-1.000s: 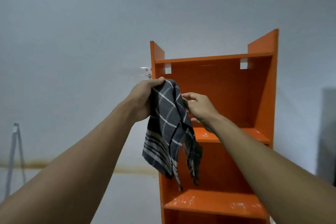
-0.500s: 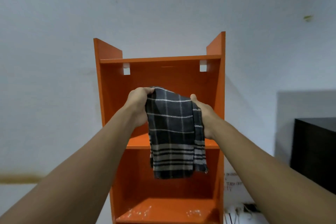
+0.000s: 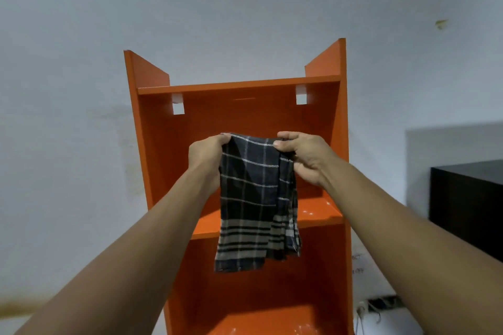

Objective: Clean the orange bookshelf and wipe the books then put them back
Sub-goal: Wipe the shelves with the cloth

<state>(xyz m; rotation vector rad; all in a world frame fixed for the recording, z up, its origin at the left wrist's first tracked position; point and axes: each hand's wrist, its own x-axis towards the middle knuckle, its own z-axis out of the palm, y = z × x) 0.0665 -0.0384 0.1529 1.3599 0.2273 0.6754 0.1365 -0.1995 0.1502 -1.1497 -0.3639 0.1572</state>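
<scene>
Since half a second ago, the right hand is turning its knuckles outward, bunching the plaid cloth along that edge. Both hands are pinching its top corners, the left hand gripping the other one. Between and below them the cloth is hanging, long axis vertical, striped end pointing down. Behind the hands the orange bookshelf is standing upright, its middle shelf partly hidden by the cloth. A black cabinet is sitting well apart, right of the right hand.

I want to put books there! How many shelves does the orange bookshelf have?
3: the top shelf, the middle shelf partly behind the cloth, and the lowest shelf at the picture's bottom edge. More may be hidden below.
</scene>
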